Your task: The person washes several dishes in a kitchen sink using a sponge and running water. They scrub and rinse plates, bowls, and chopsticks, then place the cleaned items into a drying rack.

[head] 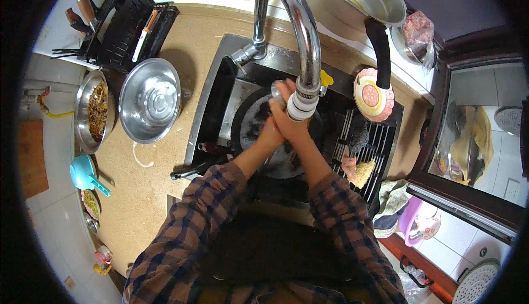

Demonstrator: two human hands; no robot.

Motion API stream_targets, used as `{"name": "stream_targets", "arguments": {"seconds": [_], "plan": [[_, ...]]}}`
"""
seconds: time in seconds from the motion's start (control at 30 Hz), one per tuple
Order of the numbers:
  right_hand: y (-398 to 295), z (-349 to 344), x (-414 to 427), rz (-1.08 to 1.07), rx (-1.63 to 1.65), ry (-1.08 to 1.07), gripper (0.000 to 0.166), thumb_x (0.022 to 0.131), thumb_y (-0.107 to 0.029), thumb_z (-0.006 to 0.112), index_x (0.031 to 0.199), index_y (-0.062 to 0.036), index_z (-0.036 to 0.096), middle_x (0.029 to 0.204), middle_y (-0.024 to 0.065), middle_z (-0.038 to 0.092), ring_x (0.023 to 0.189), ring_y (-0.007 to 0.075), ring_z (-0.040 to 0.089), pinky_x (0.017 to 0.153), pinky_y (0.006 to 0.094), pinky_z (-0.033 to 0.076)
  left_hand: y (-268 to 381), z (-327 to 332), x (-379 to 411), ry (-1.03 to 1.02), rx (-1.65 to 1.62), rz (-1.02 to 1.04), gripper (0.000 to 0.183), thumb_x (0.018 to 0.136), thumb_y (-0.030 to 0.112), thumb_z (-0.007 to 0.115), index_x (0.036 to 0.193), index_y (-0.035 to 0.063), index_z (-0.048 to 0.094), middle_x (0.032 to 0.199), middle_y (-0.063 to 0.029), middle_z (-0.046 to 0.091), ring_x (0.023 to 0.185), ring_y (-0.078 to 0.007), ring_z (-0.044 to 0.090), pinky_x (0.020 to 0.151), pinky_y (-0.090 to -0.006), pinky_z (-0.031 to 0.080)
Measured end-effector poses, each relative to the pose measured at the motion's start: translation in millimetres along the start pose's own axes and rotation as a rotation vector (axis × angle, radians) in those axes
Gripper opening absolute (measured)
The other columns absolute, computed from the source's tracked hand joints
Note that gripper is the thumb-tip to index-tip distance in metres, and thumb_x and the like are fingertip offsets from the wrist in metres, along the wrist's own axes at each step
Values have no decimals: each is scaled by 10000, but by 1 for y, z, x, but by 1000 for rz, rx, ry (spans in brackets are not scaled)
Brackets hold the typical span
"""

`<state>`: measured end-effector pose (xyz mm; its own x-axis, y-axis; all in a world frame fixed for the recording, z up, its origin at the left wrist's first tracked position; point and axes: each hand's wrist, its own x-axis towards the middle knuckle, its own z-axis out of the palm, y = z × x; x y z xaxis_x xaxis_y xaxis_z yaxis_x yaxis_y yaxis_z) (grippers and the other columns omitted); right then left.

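My left hand and my right hand are pressed together beneath the white nozzle of a chrome gooseneck faucet. The right one overlaps the left and hides most of its fingers. A small rounded, pale shiny thing shows at the fingertips; what it is and which hand touches it are unclear. Below them, a dark pan lies in the sink, with whitish foamy water in it. A black handle sticks out over the sink's left edge.
Left: a steel basin, a bowl of brown strips, a turquoise dipper and a black rack with knives. Right: a drain rack with a sponge, a pink-rimmed plate, a large pot and a window frame.
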<state>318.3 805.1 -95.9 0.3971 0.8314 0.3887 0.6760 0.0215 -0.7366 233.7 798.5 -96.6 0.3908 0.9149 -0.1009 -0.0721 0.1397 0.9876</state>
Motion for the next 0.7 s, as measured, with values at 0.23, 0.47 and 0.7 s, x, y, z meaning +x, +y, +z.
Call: {"name": "stream_targets", "arguments": {"seconds": [0.23, 0.47, 0.7], "plan": [[34, 3, 53, 582, -51, -730, 276, 765, -299, 542, 785, -34, 617, 751, 122, 595, 806, 293, 545, 808, 356, 392, 36, -7, -12, -363, 461, -457, 222, 794, 93, 522, 989, -11, 531, 895, -142, 588, 889, -173, 551, 740, -300, 421], [25, 2, 17, 6, -217, -311, 162, 771, -231, 561, 809, -84, 617, 861, 68, 599, 883, 242, 530, 793, 367, 412, 29, 1, -3, -192, 74, -107, 119, 843, 142, 489, 880, 32, 514, 666, -28, 532, 534, -98, 474, 473, -237, 371], [22, -69, 55, 1232, 1333, -247, 333, 792, -277, 578, 1014, -35, 525, 963, 108, 575, 872, 247, 562, 800, 366, 439, 43, -1, 17, -223, -112, -468, 156, 849, 213, 462, 777, 85, 516, 543, 20, 440, 408, -70, 360, 366, -216, 243]]}}
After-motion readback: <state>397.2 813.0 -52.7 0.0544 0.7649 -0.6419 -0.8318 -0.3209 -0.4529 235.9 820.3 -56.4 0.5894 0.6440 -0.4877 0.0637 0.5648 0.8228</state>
